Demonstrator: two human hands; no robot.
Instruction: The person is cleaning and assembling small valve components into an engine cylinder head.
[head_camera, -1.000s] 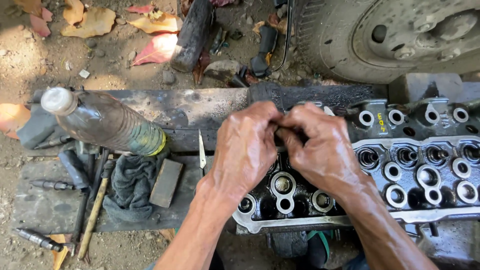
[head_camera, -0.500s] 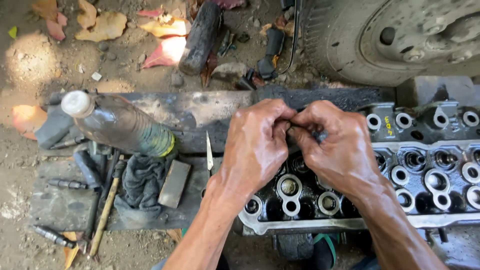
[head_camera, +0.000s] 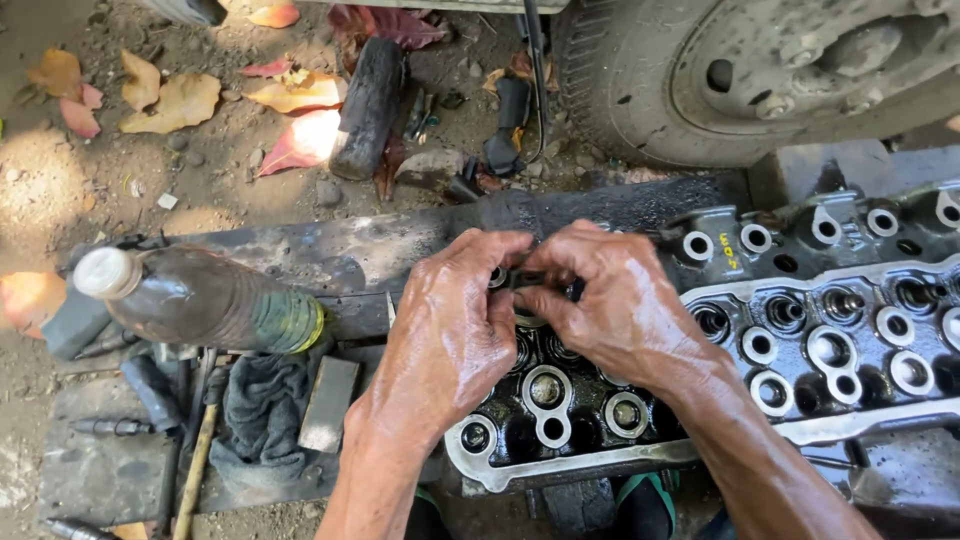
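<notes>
Metal: an oily engine head (head_camera: 800, 340) lies on a dark plank (head_camera: 330, 262) set on the dirt, its round valve seats facing up at you.
Left hand: your left hand (head_camera: 455, 335) hovers over the near end of the engine head, fingers (head_camera: 495, 262) curled narrow and pinched on a small dark part (head_camera: 527, 279).
Right hand: your right hand (head_camera: 615, 300) meets it from the other side, fingers closed on the same small dark part, thumb tips almost touching.
Part: held just above the engine head, mostly hidden by your fingers; its shape cannot be told.
Left of you: a plastic bottle (head_camera: 200, 298) of dark liquid lies on its side on the plank, with a grey rag (head_camera: 262, 405) and a flat stone block (head_camera: 329, 403) below it.
Behind: a tyre (head_camera: 640, 90) stands on the ground, dry leaves (head_camera: 170, 100) scattered nearby.
</notes>
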